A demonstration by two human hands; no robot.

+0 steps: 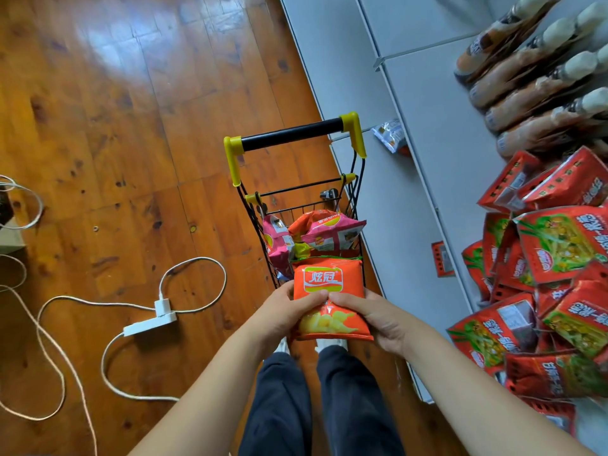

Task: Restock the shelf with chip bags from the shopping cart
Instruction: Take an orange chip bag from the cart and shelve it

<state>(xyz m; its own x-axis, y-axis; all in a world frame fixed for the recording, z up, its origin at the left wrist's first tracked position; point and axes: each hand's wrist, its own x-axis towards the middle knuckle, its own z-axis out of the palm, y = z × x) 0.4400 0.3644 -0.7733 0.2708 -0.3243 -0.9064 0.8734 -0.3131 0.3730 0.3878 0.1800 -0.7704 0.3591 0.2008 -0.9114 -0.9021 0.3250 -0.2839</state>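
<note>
1. Floor (115,110), far left: white power strip (149,325) with cables.
2. Left hand (283,312): fingers curled round the left edge of an orange bag (329,301), thumb on its face.
3. Bag sits above the near end of the cart (296,199); pink bags (329,235) lie inside the cart.
4. Right hand (375,319): closed on the bag's right edge.
5. Shelf (437,133), right: red bags (559,245) piled, bottles (526,77) beyond.
</note>
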